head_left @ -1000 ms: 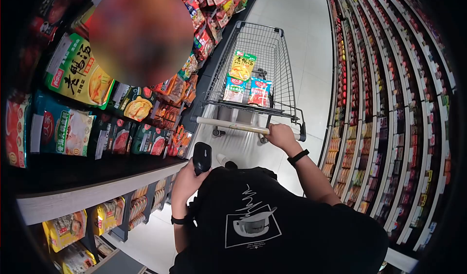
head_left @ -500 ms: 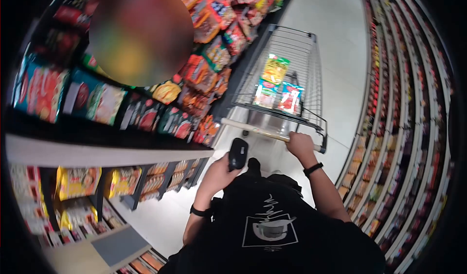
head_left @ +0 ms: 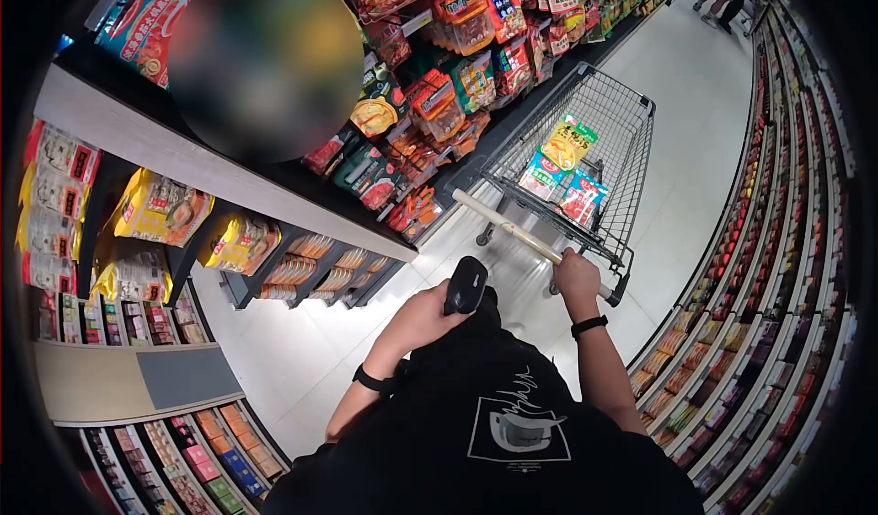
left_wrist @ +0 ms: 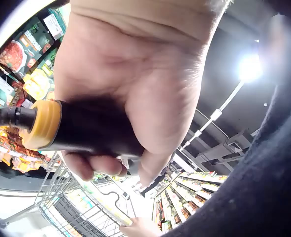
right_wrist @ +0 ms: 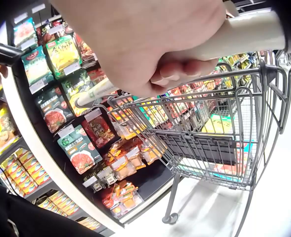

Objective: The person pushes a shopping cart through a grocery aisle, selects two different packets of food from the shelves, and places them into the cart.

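Observation:
My left hand (head_left: pixel 419 321) grips a black handheld scanner (head_left: pixel 466 286), its rounded head pointing up in the head view. Close up in the left wrist view, the fingers curl round its dark body, and a yellow collar (left_wrist: pixel 44 124) with a black cable sits at one end. My right hand (head_left: pixel 578 282) holds the pale handlebar (head_left: pixel 503 222) of a wire shopping cart (head_left: pixel 631 131) near its right end. Inside the cart lie a green and yellow packet (head_left: pixel 567 144) and two blue packets, one with red (head_left: pixel 583 197) and one paler (head_left: pixel 541 175).
Shelves of hanging packets (head_left: pixel 439 103) run along the left, close to the cart's side. Below the shelf ledge (head_left: pixel 229 172) are yellow bags (head_left: pixel 165 206). Long product racks (head_left: pixel 732 332) curve along the right. People's legs (head_left: pixel 727 3) show far down the aisle.
The cart and both hands have shifted right in the head view, and the lower left shelves have come further into sight. Both hands keep their grips.

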Action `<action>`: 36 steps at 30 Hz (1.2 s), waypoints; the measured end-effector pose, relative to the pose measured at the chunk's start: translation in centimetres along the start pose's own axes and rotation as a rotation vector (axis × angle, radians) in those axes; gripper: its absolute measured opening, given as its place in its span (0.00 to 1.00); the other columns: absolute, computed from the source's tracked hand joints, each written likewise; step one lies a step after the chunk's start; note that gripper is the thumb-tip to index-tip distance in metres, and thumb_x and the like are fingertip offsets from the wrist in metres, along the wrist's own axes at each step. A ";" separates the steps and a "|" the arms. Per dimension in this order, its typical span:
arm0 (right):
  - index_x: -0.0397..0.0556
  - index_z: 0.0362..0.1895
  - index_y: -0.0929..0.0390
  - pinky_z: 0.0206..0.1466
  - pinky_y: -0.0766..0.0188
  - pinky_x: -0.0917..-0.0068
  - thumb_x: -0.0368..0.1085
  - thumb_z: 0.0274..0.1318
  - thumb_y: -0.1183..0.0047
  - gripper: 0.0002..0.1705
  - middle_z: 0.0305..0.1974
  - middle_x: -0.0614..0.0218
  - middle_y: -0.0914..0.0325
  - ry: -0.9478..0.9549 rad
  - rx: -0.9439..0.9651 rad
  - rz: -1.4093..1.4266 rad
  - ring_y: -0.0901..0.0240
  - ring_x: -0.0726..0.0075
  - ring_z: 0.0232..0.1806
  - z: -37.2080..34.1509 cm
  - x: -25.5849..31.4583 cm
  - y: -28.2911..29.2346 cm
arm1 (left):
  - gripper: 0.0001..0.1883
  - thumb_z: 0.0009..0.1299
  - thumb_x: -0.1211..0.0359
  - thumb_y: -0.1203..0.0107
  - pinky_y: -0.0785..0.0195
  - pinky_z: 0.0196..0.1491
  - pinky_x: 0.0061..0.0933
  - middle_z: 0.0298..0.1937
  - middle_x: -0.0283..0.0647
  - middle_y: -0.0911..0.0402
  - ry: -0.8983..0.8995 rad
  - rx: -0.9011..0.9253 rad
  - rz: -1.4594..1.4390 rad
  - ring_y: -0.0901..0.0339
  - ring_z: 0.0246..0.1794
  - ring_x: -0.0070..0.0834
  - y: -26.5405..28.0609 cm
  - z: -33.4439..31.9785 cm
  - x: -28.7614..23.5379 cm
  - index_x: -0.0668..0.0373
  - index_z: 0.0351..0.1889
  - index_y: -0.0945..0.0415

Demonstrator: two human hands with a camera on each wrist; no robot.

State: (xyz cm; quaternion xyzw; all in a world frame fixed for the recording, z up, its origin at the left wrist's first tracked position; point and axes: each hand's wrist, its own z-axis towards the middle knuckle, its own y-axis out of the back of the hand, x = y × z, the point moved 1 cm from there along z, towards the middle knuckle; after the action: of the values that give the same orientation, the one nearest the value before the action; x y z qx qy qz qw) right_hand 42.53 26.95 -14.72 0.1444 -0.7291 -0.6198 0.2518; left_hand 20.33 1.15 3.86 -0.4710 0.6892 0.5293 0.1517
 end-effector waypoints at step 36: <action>0.52 0.38 0.13 0.35 0.15 0.50 0.44 0.63 0.41 0.11 0.26 0.55 0.12 -0.098 0.089 -0.157 0.12 0.46 0.28 10.7 -3.9 2.5 | 0.23 0.71 0.62 0.29 0.20 0.56 0.52 0.50 0.57 0.10 -0.037 0.033 -0.144 0.12 0.53 0.59 7.3 22.7 2.5 0.61 0.60 0.22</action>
State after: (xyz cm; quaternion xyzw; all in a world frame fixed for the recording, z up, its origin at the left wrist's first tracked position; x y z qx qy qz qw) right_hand 40.14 38.35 -14.09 0.1817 -0.7538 -0.6110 0.1597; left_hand 6.53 19.65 -2.54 -0.5070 0.6593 0.5140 0.2098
